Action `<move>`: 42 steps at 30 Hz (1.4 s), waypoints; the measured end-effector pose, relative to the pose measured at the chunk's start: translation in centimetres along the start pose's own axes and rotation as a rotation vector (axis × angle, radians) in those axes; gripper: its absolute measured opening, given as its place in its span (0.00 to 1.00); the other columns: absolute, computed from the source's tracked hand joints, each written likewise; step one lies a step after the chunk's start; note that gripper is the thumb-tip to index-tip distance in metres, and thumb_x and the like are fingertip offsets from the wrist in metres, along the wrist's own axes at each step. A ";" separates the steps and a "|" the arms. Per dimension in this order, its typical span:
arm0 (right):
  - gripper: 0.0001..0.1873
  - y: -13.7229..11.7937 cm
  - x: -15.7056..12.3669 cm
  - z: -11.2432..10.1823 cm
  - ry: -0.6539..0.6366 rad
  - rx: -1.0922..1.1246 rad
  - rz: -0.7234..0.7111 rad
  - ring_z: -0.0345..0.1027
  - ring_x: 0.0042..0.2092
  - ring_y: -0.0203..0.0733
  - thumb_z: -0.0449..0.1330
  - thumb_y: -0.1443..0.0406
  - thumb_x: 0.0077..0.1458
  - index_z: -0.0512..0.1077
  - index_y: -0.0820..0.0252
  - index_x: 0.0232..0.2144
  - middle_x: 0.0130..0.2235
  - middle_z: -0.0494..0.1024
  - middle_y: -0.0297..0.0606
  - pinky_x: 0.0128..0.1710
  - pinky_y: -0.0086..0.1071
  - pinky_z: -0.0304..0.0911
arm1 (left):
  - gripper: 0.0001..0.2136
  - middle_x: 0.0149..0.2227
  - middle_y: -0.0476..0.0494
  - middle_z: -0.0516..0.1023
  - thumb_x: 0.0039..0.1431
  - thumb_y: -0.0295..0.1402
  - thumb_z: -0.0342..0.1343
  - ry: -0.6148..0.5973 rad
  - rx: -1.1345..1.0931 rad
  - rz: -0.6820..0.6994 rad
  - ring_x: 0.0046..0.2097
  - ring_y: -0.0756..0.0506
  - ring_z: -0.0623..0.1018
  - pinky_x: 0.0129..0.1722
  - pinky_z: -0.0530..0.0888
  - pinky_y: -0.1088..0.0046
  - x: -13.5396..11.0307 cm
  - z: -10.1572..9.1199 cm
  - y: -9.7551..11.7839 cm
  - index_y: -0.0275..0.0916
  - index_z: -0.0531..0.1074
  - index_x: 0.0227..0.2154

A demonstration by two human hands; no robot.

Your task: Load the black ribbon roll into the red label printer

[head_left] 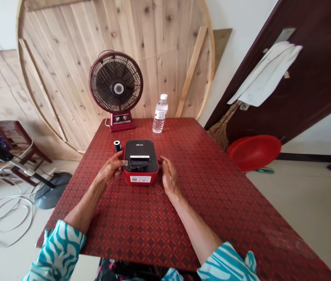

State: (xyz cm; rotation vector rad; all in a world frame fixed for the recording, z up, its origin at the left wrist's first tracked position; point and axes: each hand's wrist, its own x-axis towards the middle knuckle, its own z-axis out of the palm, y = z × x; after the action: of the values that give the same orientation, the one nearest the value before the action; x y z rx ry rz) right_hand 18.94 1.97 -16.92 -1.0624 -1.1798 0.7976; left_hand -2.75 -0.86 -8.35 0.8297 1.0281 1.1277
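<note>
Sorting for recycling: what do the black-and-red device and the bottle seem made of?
The device looks like moulded plastic: smooth black top, glossy red base. The bottle is probably thin clear plastic, see-through, with a white cap.
</note>
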 end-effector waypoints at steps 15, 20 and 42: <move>0.21 -0.3 0.0 0.2 0.021 0.025 0.042 0.70 0.48 0.45 0.50 0.51 0.57 0.71 0.56 0.44 0.45 0.77 0.42 0.51 0.43 0.62 | 0.43 0.13 0.61 0.61 0.40 0.30 0.63 0.064 0.010 0.090 0.14 0.57 0.56 0.15 0.50 0.81 -0.5 0.3 -0.5 0.32 0.52 0.61; 0.22 -0.4 0.1 0.4 0.005 0.063 0.054 0.71 0.48 0.45 0.49 0.50 0.56 0.70 0.57 0.44 0.45 0.78 0.41 0.49 0.43 0.64 | 0.37 0.13 0.61 0.60 0.44 0.36 0.63 0.056 0.041 0.201 0.14 0.57 0.55 0.16 0.51 0.81 -0.8 0.4 -0.7 0.32 0.59 0.58; 0.19 -0.6 0.3 0.3 -0.079 -0.039 -0.021 0.68 0.51 0.44 0.47 0.58 0.58 0.71 0.57 0.45 0.48 0.76 0.42 0.54 0.42 0.59 | 0.09 0.30 0.41 0.80 0.45 0.26 0.55 -0.413 2.033 0.167 0.34 0.42 0.77 0.30 0.67 0.73 6.9 9.2 5.7 0.39 0.78 0.29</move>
State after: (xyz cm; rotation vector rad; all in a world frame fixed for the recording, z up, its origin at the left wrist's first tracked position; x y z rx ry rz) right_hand 18.73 2.15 -16.23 -1.0570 -1.2757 0.8095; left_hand 4.92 7.02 -1.64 2.5533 1.5428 -0.4468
